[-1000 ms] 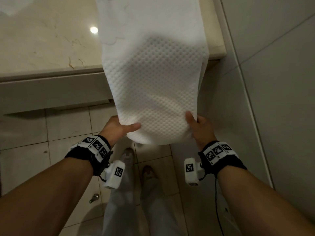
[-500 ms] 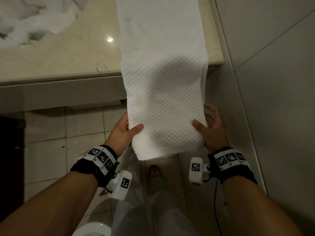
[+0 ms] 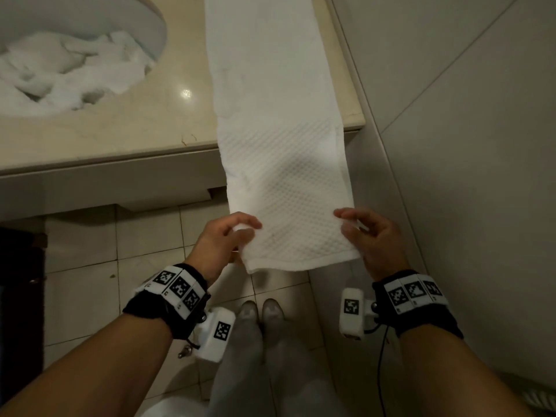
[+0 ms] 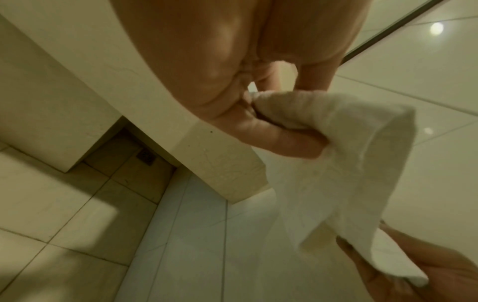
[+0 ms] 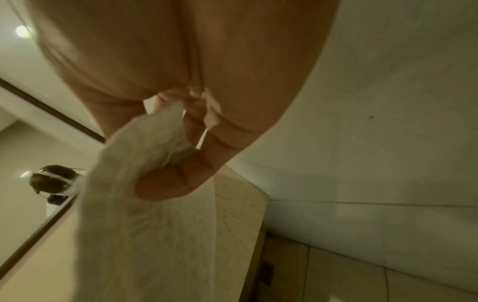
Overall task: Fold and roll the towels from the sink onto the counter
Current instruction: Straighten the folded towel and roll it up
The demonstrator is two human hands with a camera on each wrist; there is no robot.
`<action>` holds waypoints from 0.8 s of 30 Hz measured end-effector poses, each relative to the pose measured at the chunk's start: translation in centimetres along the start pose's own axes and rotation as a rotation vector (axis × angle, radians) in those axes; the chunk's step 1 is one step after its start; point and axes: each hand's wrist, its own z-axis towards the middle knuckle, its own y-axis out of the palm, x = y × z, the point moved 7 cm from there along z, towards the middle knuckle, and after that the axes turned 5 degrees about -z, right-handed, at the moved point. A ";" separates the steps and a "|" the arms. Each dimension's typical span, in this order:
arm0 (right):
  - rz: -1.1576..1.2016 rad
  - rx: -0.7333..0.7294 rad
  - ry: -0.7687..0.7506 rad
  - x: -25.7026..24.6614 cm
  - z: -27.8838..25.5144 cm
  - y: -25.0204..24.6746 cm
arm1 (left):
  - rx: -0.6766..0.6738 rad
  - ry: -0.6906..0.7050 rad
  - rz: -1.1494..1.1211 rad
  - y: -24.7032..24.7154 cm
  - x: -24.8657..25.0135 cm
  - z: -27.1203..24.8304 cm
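The towel (image 3: 279, 152) is a long folded strip running 12 to 6, its far part flat on the counter (image 3: 120, 136), its near end hanging past the front edge over the floor. Both hands pinch that free end: the left hand (image 3: 221, 242) at its 9 o'clock edge, the right hand (image 3: 368, 236) at 3, equally near. I judge the roll must travel toward 12, along the strip. At 10, more towels (image 3: 63, 73) lie heaped in the sink (image 3: 156, 28).
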 end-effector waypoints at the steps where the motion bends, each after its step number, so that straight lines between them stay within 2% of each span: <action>1: 0.009 -0.016 0.003 -0.3 -0.3 0.1 | -0.011 -0.015 -0.026 0.0 0.1 -0.3; 5: 0.231 -0.029 0.108 -0.2 -0.7 -0.6 | -0.028 -0.052 -0.139 -0.6 0.9 -1.3; 9: 0.408 -0.064 0.094 -0.2 -0.9 -0.9 | -0.073 0.103 0.081 -0.7 2.4 -1.6; 12: 0.298 -0.071 0.010 -1.1 -0.8 -0.6 | -0.051 0.179 0.171 -0.9 3.4 -1.6; 15: 0.187 -0.023 -0.019 -1.8 -0.4 -0.4 | 0.032 0.225 0.158 -1.1 4.1 -1.7; 17: 0.206 -0.004 -0.007 -2.2 -0.1 -0.2 | 0.068 0.241 0.156 -1.1 4.5 -1.8; 20: 0.222 0.017 0.067 -2.2 0.3 -0.3 | 0.097 0.197 0.086 -1.0 4.5 -2.1; 24: 0.159 0.000 0.092 -2.4 0.5 -0.4 | 0.156 0.160 0.048 -0.9 4.2 -2.1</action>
